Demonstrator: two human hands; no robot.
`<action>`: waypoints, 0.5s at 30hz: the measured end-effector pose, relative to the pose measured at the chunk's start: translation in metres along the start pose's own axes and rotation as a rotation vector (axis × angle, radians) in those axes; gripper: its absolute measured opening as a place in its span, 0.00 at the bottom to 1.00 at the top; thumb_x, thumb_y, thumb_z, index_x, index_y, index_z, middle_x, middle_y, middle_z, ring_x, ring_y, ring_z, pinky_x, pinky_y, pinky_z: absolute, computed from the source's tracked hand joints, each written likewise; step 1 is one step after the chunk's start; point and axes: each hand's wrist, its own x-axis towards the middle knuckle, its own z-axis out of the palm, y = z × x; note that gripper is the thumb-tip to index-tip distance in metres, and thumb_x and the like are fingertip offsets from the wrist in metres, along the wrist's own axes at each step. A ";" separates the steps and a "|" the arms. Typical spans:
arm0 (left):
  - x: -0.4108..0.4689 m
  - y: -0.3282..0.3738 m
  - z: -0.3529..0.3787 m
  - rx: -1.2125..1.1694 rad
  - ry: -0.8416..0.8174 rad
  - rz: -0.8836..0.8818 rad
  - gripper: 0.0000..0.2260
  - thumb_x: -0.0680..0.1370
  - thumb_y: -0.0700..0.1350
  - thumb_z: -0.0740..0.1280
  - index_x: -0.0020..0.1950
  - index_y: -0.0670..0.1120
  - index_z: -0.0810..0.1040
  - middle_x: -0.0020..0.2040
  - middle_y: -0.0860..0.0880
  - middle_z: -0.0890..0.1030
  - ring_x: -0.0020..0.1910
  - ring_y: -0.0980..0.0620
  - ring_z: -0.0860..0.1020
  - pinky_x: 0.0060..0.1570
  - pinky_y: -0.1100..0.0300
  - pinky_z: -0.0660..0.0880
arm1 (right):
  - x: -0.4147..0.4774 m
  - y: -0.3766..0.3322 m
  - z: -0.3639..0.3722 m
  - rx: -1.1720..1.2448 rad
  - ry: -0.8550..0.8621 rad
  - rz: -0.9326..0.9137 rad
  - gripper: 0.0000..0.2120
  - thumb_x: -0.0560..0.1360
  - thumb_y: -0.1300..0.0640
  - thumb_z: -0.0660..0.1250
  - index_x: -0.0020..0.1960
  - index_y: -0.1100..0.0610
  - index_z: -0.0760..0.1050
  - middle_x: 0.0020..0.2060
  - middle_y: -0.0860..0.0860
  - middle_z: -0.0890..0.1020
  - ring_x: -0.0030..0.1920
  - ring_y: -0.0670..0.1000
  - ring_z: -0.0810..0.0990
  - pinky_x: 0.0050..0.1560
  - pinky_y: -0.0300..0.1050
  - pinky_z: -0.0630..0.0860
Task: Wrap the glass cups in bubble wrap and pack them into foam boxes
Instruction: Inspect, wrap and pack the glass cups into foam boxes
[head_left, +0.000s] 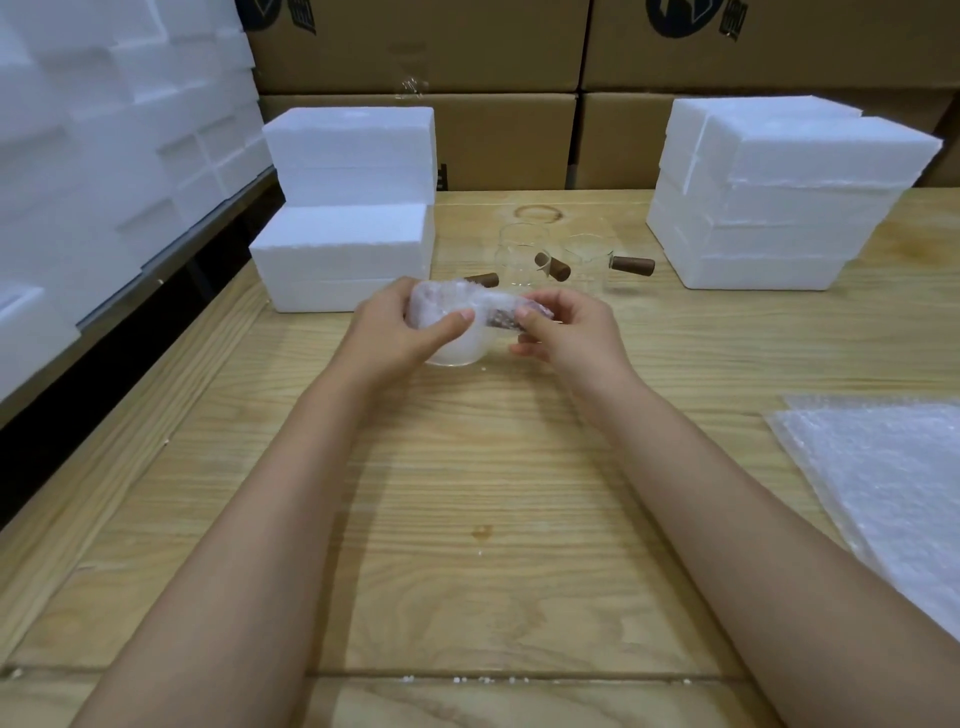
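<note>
A glass cup wrapped in bubble wrap (457, 325) sits between both hands just above the wooden table (467, 493). My left hand (397, 330) grips its body, thumb across the front. My right hand (566, 332) pinches the wrapped brown wooden handle end. Behind them stand bare glass cups with brown wooden handles: one (519, 254) in the middle, another (592, 260) to its right, and a third handle (483, 280) peeks out over the wrapped cup. White foam boxes are stacked at the left (348, 208) and at the right (769, 197).
A pile of bubble wrap sheets (883, 493) lies at the table's right edge. Cardboard cartons (509, 140) form a wall behind the table. More foam pieces (104, 156) are stacked on the far left beyond the table edge.
</note>
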 end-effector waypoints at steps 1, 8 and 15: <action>0.000 -0.003 -0.004 0.037 0.017 -0.010 0.21 0.64 0.63 0.70 0.51 0.54 0.76 0.47 0.58 0.80 0.47 0.61 0.79 0.41 0.64 0.73 | 0.003 0.002 0.008 0.008 0.006 -0.004 0.05 0.76 0.67 0.65 0.46 0.58 0.77 0.40 0.52 0.80 0.36 0.48 0.79 0.42 0.42 0.81; -0.002 -0.012 -0.018 0.180 0.019 -0.134 0.33 0.57 0.68 0.66 0.57 0.53 0.71 0.55 0.53 0.78 0.56 0.50 0.76 0.58 0.47 0.75 | 0.014 0.017 0.039 -0.056 0.058 0.019 0.08 0.74 0.65 0.68 0.41 0.53 0.77 0.43 0.54 0.82 0.42 0.55 0.81 0.50 0.55 0.80; -0.015 -0.013 -0.015 0.220 0.172 0.051 0.45 0.57 0.73 0.68 0.68 0.51 0.64 0.57 0.54 0.66 0.60 0.54 0.66 0.61 0.57 0.67 | 0.011 0.002 0.012 -0.206 0.157 -0.073 0.03 0.75 0.52 0.67 0.47 0.50 0.76 0.45 0.44 0.80 0.45 0.41 0.79 0.46 0.37 0.76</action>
